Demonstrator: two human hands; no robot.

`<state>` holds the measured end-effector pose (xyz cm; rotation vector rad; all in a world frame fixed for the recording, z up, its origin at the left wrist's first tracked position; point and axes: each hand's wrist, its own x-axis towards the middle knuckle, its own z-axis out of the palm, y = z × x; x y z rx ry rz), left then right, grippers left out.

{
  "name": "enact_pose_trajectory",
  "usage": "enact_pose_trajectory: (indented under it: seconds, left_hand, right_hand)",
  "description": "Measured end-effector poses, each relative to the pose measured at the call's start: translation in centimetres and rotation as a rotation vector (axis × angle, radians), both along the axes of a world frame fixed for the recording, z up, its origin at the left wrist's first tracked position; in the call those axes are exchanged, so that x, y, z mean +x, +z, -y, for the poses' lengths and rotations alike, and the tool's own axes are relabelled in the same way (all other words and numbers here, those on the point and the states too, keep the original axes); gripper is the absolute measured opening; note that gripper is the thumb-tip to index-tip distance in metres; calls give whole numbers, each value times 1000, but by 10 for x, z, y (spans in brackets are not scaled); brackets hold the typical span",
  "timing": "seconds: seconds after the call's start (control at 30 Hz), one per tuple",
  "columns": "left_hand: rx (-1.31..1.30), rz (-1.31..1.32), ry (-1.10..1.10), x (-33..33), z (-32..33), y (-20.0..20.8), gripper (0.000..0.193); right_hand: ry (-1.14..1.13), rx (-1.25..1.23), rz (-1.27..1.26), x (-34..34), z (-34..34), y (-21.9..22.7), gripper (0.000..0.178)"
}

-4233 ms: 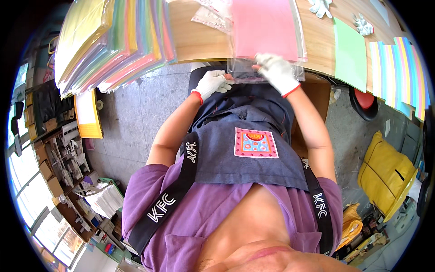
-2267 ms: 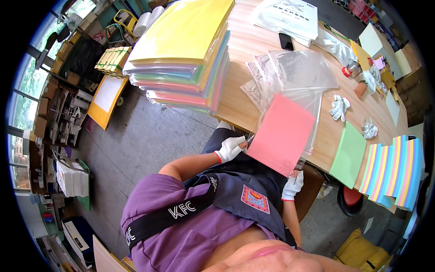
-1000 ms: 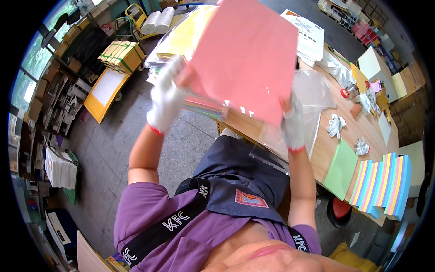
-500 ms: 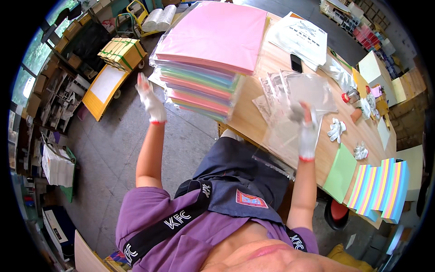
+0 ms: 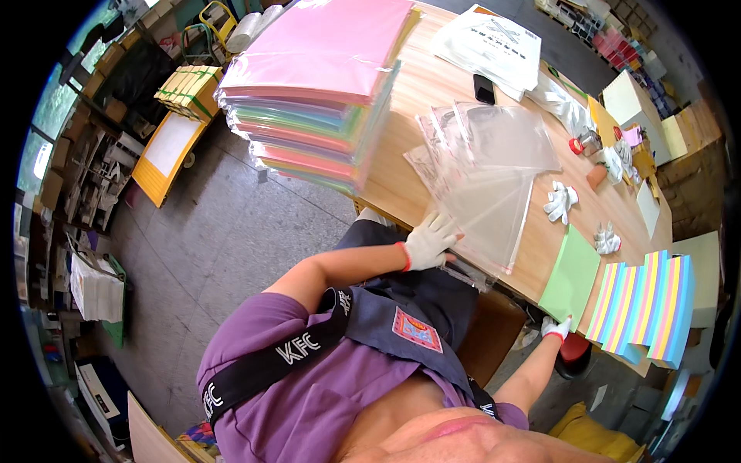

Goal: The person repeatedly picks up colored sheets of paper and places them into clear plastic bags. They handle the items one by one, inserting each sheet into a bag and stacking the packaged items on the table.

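Observation:
Both my hands wear white knit gloves with red cuffs; some fingertips are bare. My left hand is at the near edge of the table, its fingers stretched out beside the near-left edge of a fan of clear plastic bags. Further right, my right hand pinches the near edge of a green paper stack, one fingertip on top. To the left stands a tall pile of plastic-wrapped coloured paper, pink on top. Right of the green sheets are stepped stacks of striped coloured paper.
On the wooden table lie a phone, white printed bags, loose gloves and a red-lidded jar. A yellow platform cart stands on the floor at left. Below the table's right end is a red-and-black stool.
My left hand has come from out over the floor to the plastic bags at the table edge. My right hand has left the bags and moved nearer, to the green paper. The view has shifted slightly.

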<state>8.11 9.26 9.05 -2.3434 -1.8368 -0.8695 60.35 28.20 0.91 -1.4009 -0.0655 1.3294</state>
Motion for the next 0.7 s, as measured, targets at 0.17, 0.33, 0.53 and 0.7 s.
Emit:
enact_pose_trajectory:
  seconds: [0.17, 0.33, 0.53, 0.7]
  left_hand:
    - [-169, -191, -48, 4, -76, -18, 54]
    - [-204, -385, 87, -26, -104, 3, 47]
    - [-434, -325, 24, -16, -84, 19, 35]
    - [-257, -433, 153, -35, -89, -10, 28]
  right_hand:
    - [-184, 156, 193, 53, -13, -30, 37]
    - [-186, 370, -103, 15, 40, -30, 25]
    - [-187, 324, -213, -55, 80, 18, 44]
    - [-72, 402, -300, -56, 67, 41, 35]
